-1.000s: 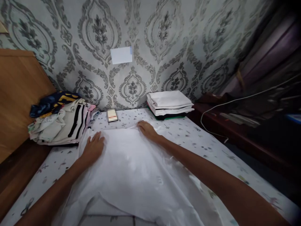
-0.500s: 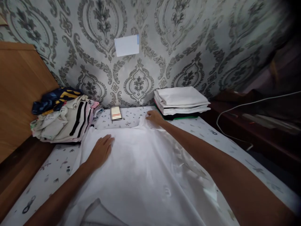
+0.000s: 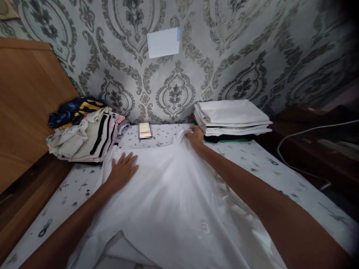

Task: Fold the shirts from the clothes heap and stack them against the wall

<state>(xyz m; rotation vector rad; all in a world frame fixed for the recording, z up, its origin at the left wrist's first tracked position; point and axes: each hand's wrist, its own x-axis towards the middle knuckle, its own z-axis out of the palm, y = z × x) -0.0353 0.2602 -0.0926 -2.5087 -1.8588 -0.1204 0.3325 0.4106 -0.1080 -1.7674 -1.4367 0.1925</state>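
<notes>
Right grip [image 3: 195, 135] pinches a far corner of the white garment [image 3: 165, 186], cloth bunched at the fingertips; left grip [image 3: 123, 168] lies flat on it, palm down, fingers spread. I see the garment laid over the printed sheet [image 3: 252, 157], front and centre, creased toward the right grip. Clothes pile [image 3: 95, 140] sits beyond the left grip, folded stack [image 3: 232, 114] just beside the right, small pixelated item [image 3: 145, 130] between them near the wall [image 3: 175, 95].
</notes>
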